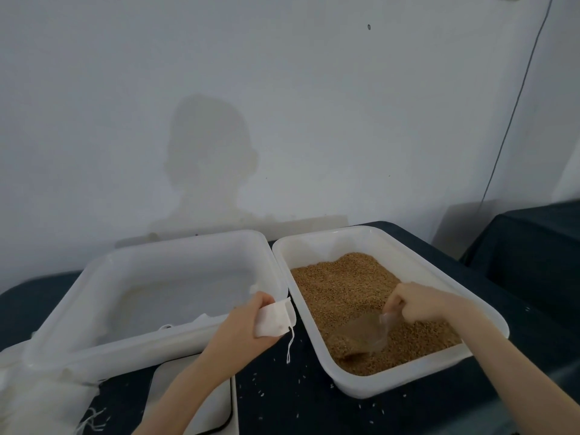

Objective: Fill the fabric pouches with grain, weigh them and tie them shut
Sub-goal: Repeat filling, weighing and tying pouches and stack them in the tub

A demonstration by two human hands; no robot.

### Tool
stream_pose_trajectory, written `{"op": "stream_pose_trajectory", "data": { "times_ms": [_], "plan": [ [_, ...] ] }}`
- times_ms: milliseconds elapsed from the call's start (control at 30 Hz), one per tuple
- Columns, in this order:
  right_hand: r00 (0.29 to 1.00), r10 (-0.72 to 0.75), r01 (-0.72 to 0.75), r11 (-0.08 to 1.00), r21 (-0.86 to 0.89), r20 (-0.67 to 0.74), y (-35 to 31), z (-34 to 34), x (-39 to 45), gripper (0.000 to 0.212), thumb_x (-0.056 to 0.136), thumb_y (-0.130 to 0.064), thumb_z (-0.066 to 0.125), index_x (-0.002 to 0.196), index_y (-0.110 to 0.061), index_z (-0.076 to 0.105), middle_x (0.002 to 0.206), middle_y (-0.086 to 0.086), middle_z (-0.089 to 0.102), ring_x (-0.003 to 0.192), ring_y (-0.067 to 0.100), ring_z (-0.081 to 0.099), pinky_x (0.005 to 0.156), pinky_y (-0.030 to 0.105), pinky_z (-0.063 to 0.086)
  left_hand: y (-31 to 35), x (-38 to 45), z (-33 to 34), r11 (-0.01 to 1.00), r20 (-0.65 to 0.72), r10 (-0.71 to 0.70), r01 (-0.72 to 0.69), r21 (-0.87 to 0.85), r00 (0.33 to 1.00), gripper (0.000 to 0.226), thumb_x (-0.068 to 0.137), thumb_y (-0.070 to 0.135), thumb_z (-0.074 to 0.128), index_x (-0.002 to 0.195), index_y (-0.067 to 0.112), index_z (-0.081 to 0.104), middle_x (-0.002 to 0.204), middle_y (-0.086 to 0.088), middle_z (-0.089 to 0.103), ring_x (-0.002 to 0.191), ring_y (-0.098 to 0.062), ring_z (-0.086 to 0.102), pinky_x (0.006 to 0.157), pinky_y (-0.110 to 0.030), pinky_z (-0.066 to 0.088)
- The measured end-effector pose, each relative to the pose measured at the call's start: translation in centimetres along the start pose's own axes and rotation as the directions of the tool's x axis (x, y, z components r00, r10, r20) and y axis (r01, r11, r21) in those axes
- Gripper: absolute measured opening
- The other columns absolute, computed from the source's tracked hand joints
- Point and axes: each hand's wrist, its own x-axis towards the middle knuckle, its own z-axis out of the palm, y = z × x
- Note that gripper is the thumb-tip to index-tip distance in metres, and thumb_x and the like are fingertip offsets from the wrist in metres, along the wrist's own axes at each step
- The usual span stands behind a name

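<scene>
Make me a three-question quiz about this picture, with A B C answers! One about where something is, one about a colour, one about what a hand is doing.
1. Where is the grain?
A. left tub
B. right tub
C. on the scale

2. What colour is the pouch?
A. white
B. red
C. black

3. What does the right hand do?
A. hangs empty
B. grips the scoop
C. ties string

Answers:
1. B, grain fills the right tub.
2. A, the pouch in the left hand is white.
3. B, its fingers curl round the scoop handle.

text: none legible | labels: none | brands: none | numbers: none | signs: none | checked: every surface in the head view
</scene>
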Motion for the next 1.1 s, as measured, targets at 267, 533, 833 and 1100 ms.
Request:
{"op": "stream_pose_trajectory", "data": {
  "times_ms": [267, 533, 833, 1100],
  "plan": [
    [0.954, 0.043, -0.058, 0.997, -0.042, -0.298, 1.3, -0.7, 0.0, 0.009, 0.083, -0.037, 0.069, 0.082, -0.044, 0.065, 0.090, -0.022, 0.063, 0.087, -0.001, 0.058, 0.083, 0.024, 0.050, 0.3, 0.0, 0.2, 1.000, 0.008, -0.012, 0.012, -0.004, 1.000, 0.035, 0.078, 0.038, 0.071, 0.096, 0.043, 0.041, 0.093, 0.010, 0.059, 0.086, -0.006, 0.058, 0.065, -0.012, 0.041],
    [0.866, 0.051, -0.196, 0.950, -0.245, -0.497, 1.0, -0.6, 0.3, 0.027, 0.085, -0.022, 0.060, 0.081, -0.049, 0.064, 0.085, -0.020, 0.061, 0.089, 0.007, 0.056, 0.091, 0.032, 0.044, 0.4, -0.1, 0.4, 1.000, 0.005, -0.015, 0.015, 0.001, 1.000, 0.034, 0.078, 0.039, 0.071, 0.095, 0.043, 0.041, 0.091, 0.010, 0.058, 0.083, -0.005, 0.057, 0.062, -0.012, 0.040],
    [0.920, 0.073, 0.010, 0.978, 0.210, -0.384, 1.2, 0.4, 0.1, 0.024, 0.089, -0.015, 0.062, 0.089, -0.038, 0.066, 0.099, -0.012, 0.067, 0.095, 0.010, 0.061, 0.089, 0.032, 0.052, 0.0, -0.2, 0.4, 1.000, 0.010, -0.026, 0.027, -0.008, 1.000, 0.033, 0.077, 0.039, 0.070, 0.096, 0.042, 0.043, 0.089, 0.012, 0.059, 0.082, -0.003, 0.057, 0.065, -0.015, 0.042],
    [0.925, 0.055, 0.107, 0.911, 0.399, -0.375, 0.5, 0.7, -0.8, 0.043, 0.083, 0.004, 0.051, 0.084, -0.034, 0.070, 0.088, 0.005, 0.070, 0.081, 0.026, 0.061, 0.077, 0.038, 0.052, 0.3, -0.1, 0.4, 0.998, -0.009, -0.046, 0.045, -0.035, 0.999, 0.031, 0.078, 0.043, 0.070, 0.095, 0.041, 0.044, 0.085, 0.011, 0.061, 0.078, 0.003, 0.058, 0.060, -0.013, 0.044]
  ]
}}
